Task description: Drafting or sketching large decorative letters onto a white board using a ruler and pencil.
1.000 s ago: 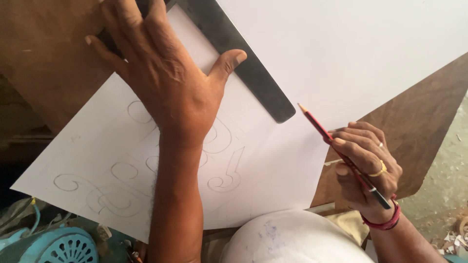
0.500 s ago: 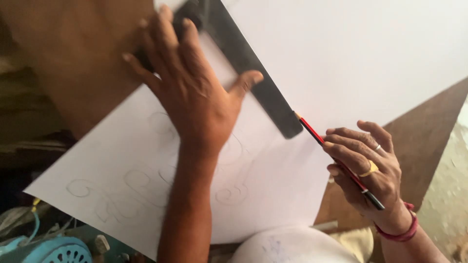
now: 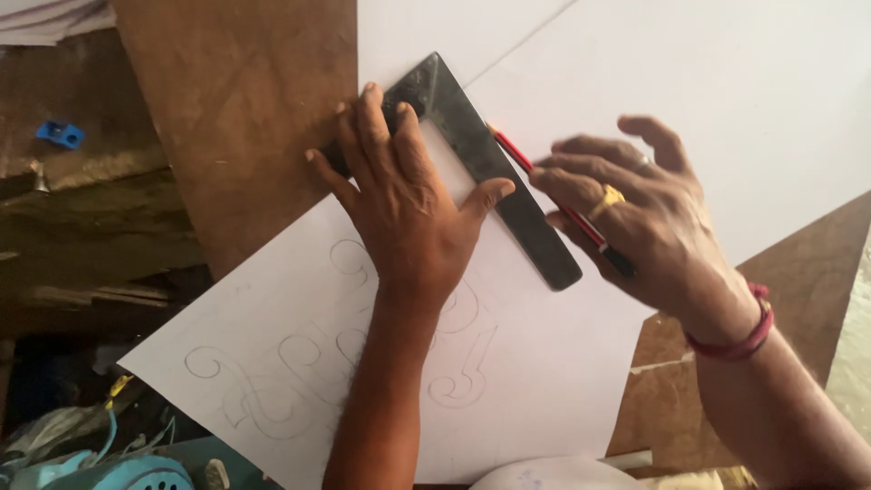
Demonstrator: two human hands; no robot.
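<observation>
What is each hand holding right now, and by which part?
The right hand holds a red pencil around its middle and back end. The left hand grasps nothing; it presses flat on the black square near its corner.

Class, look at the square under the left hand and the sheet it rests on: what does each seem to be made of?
Try square: probably metal, dark and dull, with thin rigid straight-edged arms; painted plastic is possible. White sheet: looks like matte paper or thin card, lying flat and bearing faint pencil scrolls.

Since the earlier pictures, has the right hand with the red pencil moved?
Yes. The right hand brought the red pencil from off the dark metal square up to its blade edge.
</observation>
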